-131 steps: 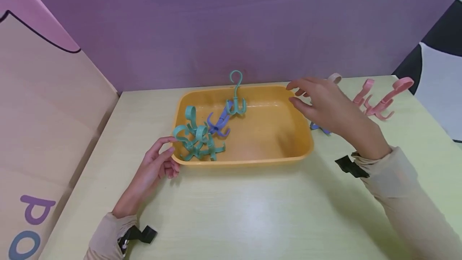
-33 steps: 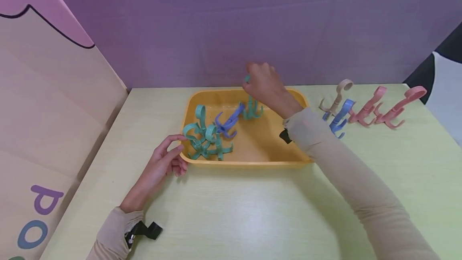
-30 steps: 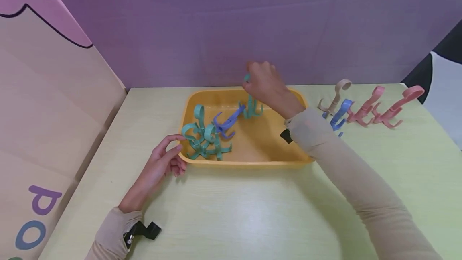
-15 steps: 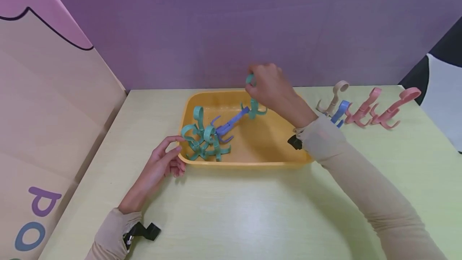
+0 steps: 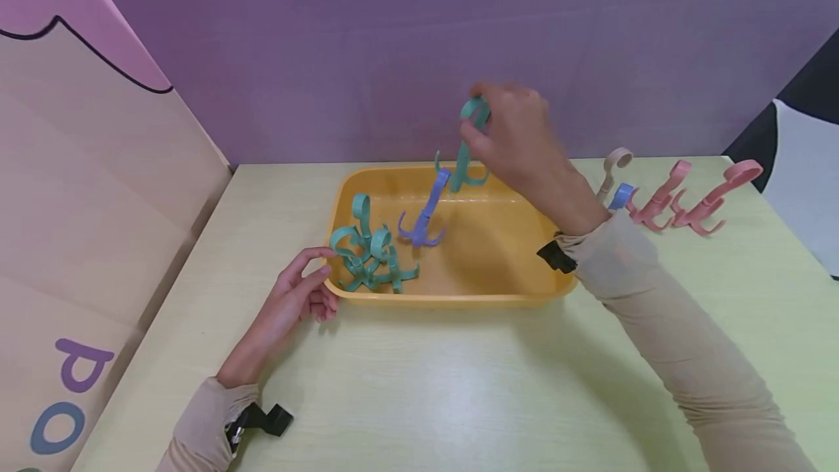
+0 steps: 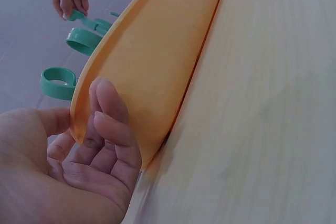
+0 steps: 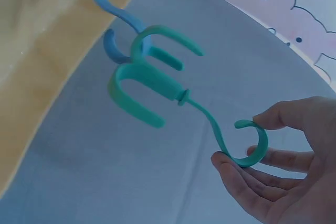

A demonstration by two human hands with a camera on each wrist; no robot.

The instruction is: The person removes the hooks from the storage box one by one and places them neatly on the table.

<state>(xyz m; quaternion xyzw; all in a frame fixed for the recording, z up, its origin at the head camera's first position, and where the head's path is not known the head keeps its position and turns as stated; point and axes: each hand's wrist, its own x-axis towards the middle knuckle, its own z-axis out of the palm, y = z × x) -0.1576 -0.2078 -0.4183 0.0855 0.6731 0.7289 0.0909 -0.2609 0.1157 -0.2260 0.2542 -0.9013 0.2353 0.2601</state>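
My right hand [image 5: 527, 148] holds a green swivel hanger hook [image 5: 462, 159] by its curved top, above the back of the yellow tray [image 5: 452, 300]. In the right wrist view, thumb and fingers lie around that curl, and the prongs of the green hook [image 7: 155, 80] point away from the hand. A violet-blue hook [image 5: 426, 213] leans steeply up in the tray; its curled top meets a prong of the held one. My left hand [image 5: 291, 293] grips the tray's front left corner, thumb and fingers at the rim [image 6: 84, 93].
Several green hooks [image 5: 367, 257] cluster in the tray's left front corner. Right of the tray stand a beige hook [image 5: 612, 166], a blue hook [image 5: 620, 197], and two pink hooks, one being the far-right pink hook [image 5: 711, 199]. A purple wall [image 5: 393, 57] rises behind the table.
My right hand came left from beside the tray, took the green hook, then lifted it up and slightly right. The violet-blue hook slid, then tipped upright with it. The left hand keeps its place.
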